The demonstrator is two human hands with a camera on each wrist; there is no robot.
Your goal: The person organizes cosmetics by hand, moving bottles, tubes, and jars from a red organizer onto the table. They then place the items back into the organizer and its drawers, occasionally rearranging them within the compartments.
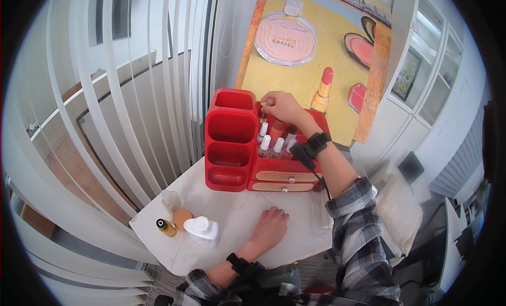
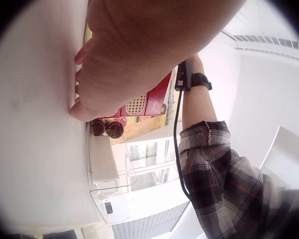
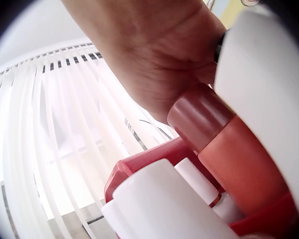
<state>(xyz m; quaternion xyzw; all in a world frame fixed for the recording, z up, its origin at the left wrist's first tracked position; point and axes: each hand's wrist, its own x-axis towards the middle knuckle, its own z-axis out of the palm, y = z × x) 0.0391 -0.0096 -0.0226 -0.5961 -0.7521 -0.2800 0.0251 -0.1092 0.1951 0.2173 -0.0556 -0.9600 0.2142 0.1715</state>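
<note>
A red organizer [image 1: 230,178] with open compartments and two woven-front drawers stands on the white table. My right hand [image 1: 286,108] reaches over its back part, thumb and fingertips pinching the top of a small clear bottle [image 1: 263,114]. Below that hand, white-capped bottles [image 1: 265,143] and an orange-red bottle [image 1: 276,129] stand in the compartment; the right wrist view shows this orange-red bottle [image 3: 241,164] with its dark cap close to the palm [image 3: 159,59]. My left hand [image 1: 271,227] rests on the table in front of the drawers, fingers loosely bent, holding nothing.
At the table's left are a white bottle [image 1: 202,230], a round orange-brown item [image 1: 183,220], a small black-capped yellow bottle [image 1: 166,228] and a clear container [image 1: 172,200]. Vertical blinds [image 1: 105,95] hang at the left; a painting [image 1: 337,53] stands behind the organizer.
</note>
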